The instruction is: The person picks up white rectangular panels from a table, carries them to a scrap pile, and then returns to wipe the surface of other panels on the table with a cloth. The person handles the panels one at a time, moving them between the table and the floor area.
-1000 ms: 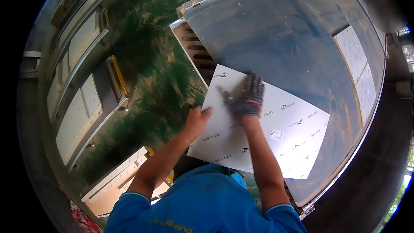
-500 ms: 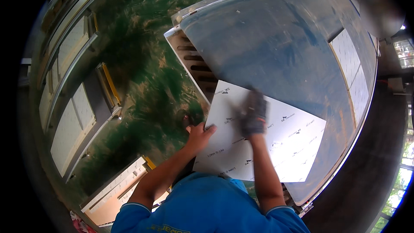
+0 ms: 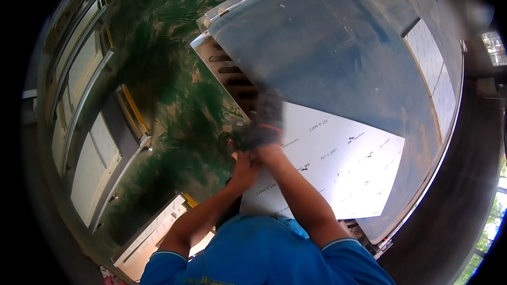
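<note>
In front of me lies a white panel point(image 3: 338, 163), covered in printed film, on the near part of a large blue-grey table. My bare left hand point(image 3: 246, 170) grips the panel's left edge. Just beyond it, my right hand point(image 3: 268, 121), in a dark glove with a red cuff, is over the same edge, close to the left fingers. Motion smears the glove, so its fingers, and anything in them, cannot be made out. The right forearm crosses above the panel.
The table point(image 3: 327, 53) has a slotted brown ledge point(image 3: 224, 66) along its left side. Another white panel point(image 3: 432, 66) lies toward its right edge. At left, racks carry light boards point(image 3: 95, 171) over a green floor point(image 3: 174, 126). A pale-lined box point(image 3: 153, 232) stands at lower left.
My right hand has swept left across the panel, from its middle to its left edge. The left hand stays at that edge. The view has shifted slightly.
</note>
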The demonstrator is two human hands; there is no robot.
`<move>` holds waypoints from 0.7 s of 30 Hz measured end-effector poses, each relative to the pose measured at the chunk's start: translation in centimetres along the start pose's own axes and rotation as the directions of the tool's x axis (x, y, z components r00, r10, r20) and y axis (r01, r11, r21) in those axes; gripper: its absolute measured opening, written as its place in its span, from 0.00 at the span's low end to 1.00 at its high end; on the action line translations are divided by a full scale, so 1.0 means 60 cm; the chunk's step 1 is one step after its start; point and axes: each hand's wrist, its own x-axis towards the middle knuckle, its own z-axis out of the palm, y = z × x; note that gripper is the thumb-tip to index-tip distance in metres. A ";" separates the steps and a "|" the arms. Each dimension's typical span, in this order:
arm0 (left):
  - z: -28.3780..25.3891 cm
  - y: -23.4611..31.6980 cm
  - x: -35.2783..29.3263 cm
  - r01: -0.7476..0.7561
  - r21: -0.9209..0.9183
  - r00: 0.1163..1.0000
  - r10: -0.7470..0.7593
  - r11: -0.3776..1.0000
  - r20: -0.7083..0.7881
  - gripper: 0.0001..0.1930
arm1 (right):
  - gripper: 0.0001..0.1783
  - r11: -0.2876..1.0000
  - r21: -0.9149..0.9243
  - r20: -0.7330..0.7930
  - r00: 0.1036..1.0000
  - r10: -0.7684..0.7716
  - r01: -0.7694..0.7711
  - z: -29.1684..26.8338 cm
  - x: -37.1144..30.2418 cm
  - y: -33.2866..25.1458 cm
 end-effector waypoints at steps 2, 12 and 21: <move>0.007 -0.079 0.005 -0.265 0.277 0.960 0.280 0.923 -0.015 0.16 | 0.49 0.905 0.275 0.256 0.882 -0.395 0.325 0.030 0.015 -0.065; -0.015 0.034 0.001 0.271 -0.092 0.963 -0.271 0.958 0.007 0.22 | 0.50 0.979 0.163 -0.414 0.909 -0.047 0.124 -0.040 -0.121 0.222; 0.045 0.035 0.003 0.134 -0.331 0.975 -0.184 0.934 -0.126 0.24 | 0.48 0.433 0.023 -0.455 0.376 0.807 -0.901 0.048 -0.639 0.896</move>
